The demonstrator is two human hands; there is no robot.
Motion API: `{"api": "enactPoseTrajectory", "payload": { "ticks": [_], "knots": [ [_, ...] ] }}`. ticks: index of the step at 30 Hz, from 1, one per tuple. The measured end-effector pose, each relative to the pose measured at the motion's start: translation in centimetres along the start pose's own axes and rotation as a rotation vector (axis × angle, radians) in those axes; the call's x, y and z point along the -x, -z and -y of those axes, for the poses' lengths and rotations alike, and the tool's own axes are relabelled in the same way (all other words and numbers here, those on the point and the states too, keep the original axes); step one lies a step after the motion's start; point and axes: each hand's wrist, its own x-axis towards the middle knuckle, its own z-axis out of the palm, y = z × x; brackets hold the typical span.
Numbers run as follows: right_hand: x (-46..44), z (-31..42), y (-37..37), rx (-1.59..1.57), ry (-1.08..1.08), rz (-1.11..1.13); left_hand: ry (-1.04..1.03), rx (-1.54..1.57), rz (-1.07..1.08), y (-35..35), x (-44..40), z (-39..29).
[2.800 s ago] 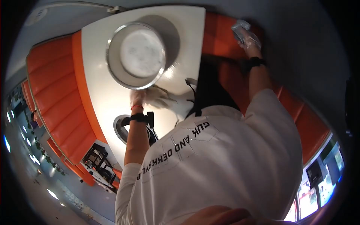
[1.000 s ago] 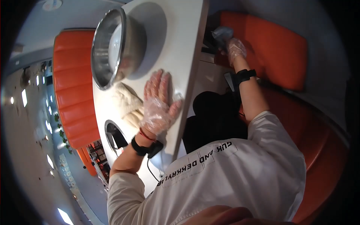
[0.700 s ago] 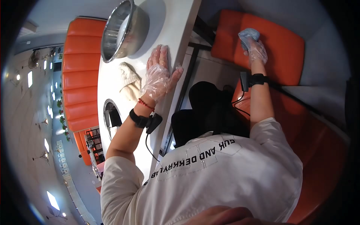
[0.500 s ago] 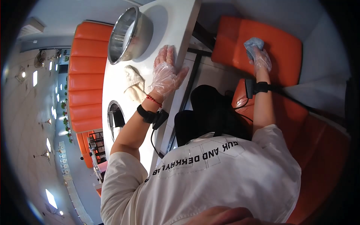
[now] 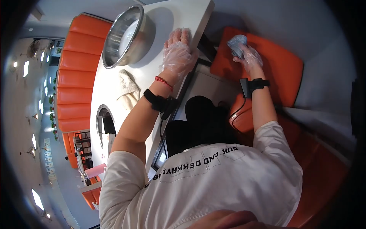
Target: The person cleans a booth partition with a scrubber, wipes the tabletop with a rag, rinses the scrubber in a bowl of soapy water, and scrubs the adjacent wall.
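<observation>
Cloth of crumpled blue-grey fabric is showing over the orange padded seat, and the right hand, in a clear plastic glove, is grasping it from its near side with bent fingers. Judging by its folds, it is likely behaving as a light, soft, limp thing, hardly fragile; any dampness would be adding weight, but none can be made out. The loose glove film may be slipping on it, so the bunched middle, pinched between thumb and fingers, is probably offering the surest hold, while loose edges would be flopping. The left hand, gloved likewise, is lying palm-down and unclenched on the glossy white tabletop, visibly holding nothing, near a wide silver metal bowl and a crumpled cream towel. The right hand is hiding part of the blue-grey fabric, and whether its underside is touching the seat cannot be told. The bowl's wall is hiding part of its pale contents, which are hard to identify.
</observation>
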Motion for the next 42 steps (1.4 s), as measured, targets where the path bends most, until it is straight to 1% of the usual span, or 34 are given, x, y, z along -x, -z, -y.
{"api": "enactPoseTrajectory", "payload": {
  "ticks": [3,6,7,10,11,14,15,18,21,24,27,30,33,34,36,38,39,40,42],
  "knots": [
    [-4.4,0.0,-1.2,-0.091,-0.065,0.058,0.004,0.068,-0.004,-0.6,-1.2,0.4],
    [-8.2,1.1,-2.8,-0.051,-0.073,-0.043,0.003,0.116,0.012,-0.3,-2.2,0.4],
    [-8.3,2.2,-3.6,-0.023,-0.032,-0.053,-0.006,0.130,0.005,-0.4,-2.4,0.5],
    [-11.3,4.0,-5.7,0.045,-0.024,-0.228,-0.042,0.192,-0.015,-0.6,-2.9,1.0],
    [-11.9,3.8,-7.0,0.011,0.042,-0.283,-0.059,0.225,-0.019,-0.7,-3.2,1.4],
    [-16.3,2.0,-10.2,0.214,0.055,-0.298,-0.098,0.277,-0.028,-1.1,-3.9,2.3],
    [-18.1,1.1,-10.9,0.124,0.044,-0.224,-0.110,0.286,-0.032,-1.2,-4.1,2.5],
    [-21.0,-4.0,-10.2,1.401,0.699,0.009,-0.092,0.279,-0.005,-0.5,-4.8,2.0],
    [-27.3,-9.7,-10.6,1.421,0.770,-0.060,-0.115,0.271,-0.007,-0.6,-5.2,2.2],
    [-26.6,-8.7,-10.7,1.394,0.702,0.070,-0.099,0.262,0.024,-0.5,-5.4,2.2],
    [-26.1,-8.5,-10.0,1.121,0.714,0.153,-0.136,0.287,-0.012,-0.4,-5.4,2.5],
    [-20.6,-5.0,-8.7,1.219,0.793,0.019,-0.136,0.317,-0.016,-0.6,-5.4,2.6],
    [-20.2,-1.3,-7.5,-0.486,-0.007,-0.088,-0.140,0.309,-0.034,-0.8,-5.3,2.6],
    [-18.5,-0.3,-6.7,-0.544,0.120,-0.039,-0.140,0.312,-0.031,-0.8,-5.3,2.7],
    [-18.5,0.0,-4.9,-0.585,0.189,0.095,-0.142,0.316,-0.028,-0.7,-5.4,2.6],
    [-16.9,-0.1,-7.8,-0.468,0.152,-0.127,-0.139,0.308,-0.042,-1.0,-5.3,2.7],
    [-17.5,-0.2,-9.1,-0.414,0.033,-0.188,-0.140,0.302,-0.048,-1.0,-5.3,2.7],
    [-18.9,-1.8,-9.3,-0.313,0.065,-0.063,-0.138,0.303,-0.040,-1.0,-5.3,2.7],
    [-21.6,-4.5,-10.3,-0.231,-0.019,0.030,-0.130,0.304,-0.030,-0.9,-5.4,2.7]
  ]
}}
